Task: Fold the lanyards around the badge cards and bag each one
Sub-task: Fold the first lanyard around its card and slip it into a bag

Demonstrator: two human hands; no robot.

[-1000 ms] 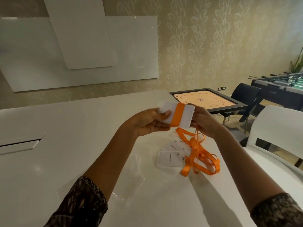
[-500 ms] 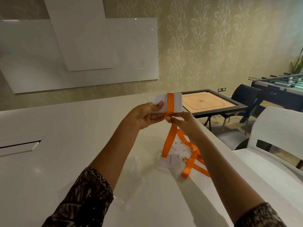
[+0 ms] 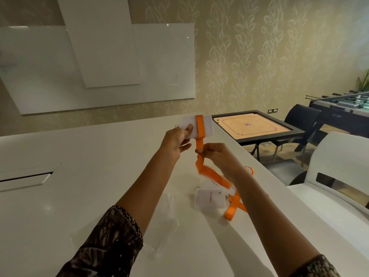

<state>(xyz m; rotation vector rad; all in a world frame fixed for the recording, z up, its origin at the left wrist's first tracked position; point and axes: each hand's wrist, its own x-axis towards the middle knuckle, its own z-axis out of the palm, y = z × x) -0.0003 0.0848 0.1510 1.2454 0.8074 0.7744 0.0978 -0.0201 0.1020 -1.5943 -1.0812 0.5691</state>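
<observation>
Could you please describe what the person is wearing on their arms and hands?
Both forearms are bare. The left sleeve and right sleeve are dark fabric with a mottled brown and pale pattern. The left hand and right hand wear no gloves, and no watch or bracelet shows on either wrist.

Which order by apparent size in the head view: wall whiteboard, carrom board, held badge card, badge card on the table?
1. wall whiteboard
2. carrom board
3. held badge card and badge card on the table: they look about alike, and they sit at different distances from the camera, so unranked.
</observation>
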